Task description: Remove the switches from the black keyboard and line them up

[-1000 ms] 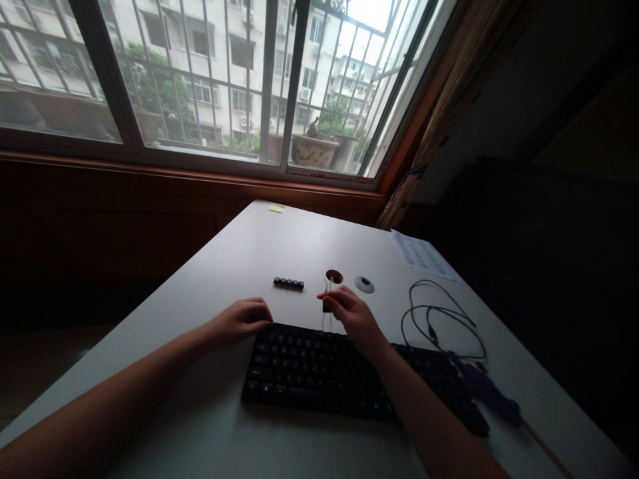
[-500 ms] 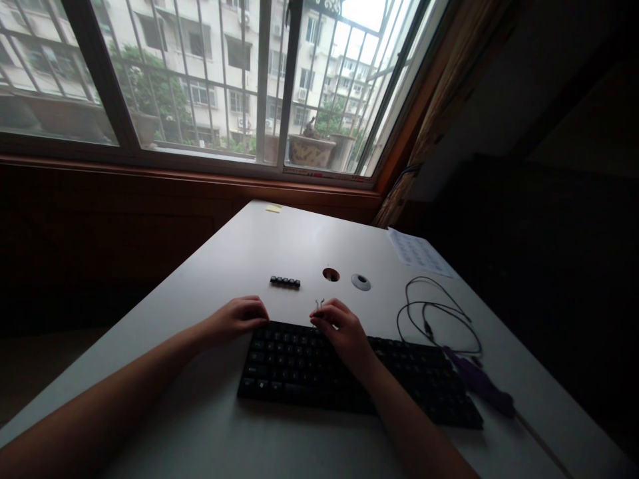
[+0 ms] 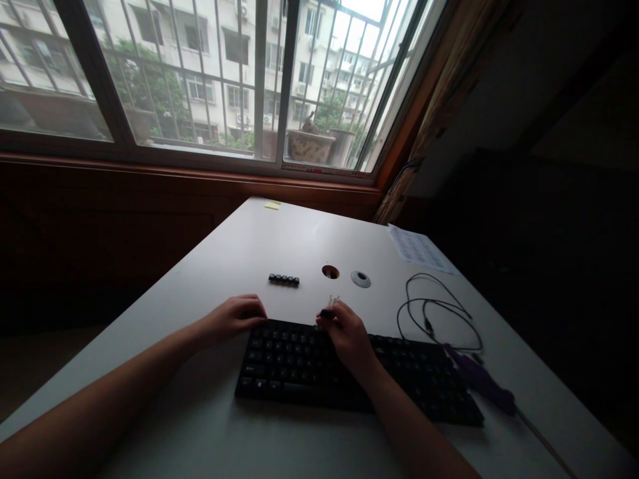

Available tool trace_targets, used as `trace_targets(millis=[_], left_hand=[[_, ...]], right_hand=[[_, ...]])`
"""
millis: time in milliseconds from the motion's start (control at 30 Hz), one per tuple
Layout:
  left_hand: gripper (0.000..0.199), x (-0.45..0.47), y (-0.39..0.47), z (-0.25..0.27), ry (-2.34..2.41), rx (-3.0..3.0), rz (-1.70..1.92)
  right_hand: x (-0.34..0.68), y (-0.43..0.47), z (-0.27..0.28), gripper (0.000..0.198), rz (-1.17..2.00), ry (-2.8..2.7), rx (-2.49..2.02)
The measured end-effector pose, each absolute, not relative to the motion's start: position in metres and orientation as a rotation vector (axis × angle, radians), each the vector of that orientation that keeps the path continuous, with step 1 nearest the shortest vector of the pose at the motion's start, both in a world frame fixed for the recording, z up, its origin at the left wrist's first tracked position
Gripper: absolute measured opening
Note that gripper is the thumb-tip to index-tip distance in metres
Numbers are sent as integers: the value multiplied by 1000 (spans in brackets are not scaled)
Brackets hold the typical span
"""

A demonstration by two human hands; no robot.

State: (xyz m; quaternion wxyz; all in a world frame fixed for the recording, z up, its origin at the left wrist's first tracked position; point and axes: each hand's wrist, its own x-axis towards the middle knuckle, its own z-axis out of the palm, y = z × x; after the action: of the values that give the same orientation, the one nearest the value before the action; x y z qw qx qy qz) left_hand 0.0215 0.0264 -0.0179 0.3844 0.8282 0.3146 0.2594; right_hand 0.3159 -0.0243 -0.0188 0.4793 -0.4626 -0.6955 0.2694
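Note:
A black keyboard (image 3: 299,372) lies flat on the white desk in front of me. My left hand (image 3: 244,311) is closed at its far left corner, thumb and fingers pinching the edge. Over the back row of keys, my right hand (image 3: 347,329) pinches a small wire keycap puller (image 3: 333,301), its thin prongs pointing up and away. A small dark piece (image 3: 327,313) shows at those fingertips; whether it is a keycap or part of the puller I cannot tell. Beyond the keyboard a short row of black keycaps (image 3: 284,280) sits on the desk.
A round cable hole (image 3: 330,272) and its grey cover (image 3: 361,279) are behind my right hand. To the right lie a coiled black cable (image 3: 424,303), a purple-handled tool (image 3: 482,382) and printed paper (image 3: 419,249). Yellow sticky notes (image 3: 272,205) mark the far desk corner.
My right hand has turned and shifted slightly right, lifting the puller a little, and the dark piece at its fingertips shows more clearly. My left hand stays at the keyboard corner.

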Motion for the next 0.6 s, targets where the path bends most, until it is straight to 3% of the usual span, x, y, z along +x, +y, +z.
trace_targets(millis=[133,600], left_hand=[[19,22,26,-17,806,2099,663],[20,26,19,-14,848,2097,747]], right_hand=[[317,-22,-17,15,776,-1439,-1111],[311,-26,-12,17,1004,-1396,-1011]])
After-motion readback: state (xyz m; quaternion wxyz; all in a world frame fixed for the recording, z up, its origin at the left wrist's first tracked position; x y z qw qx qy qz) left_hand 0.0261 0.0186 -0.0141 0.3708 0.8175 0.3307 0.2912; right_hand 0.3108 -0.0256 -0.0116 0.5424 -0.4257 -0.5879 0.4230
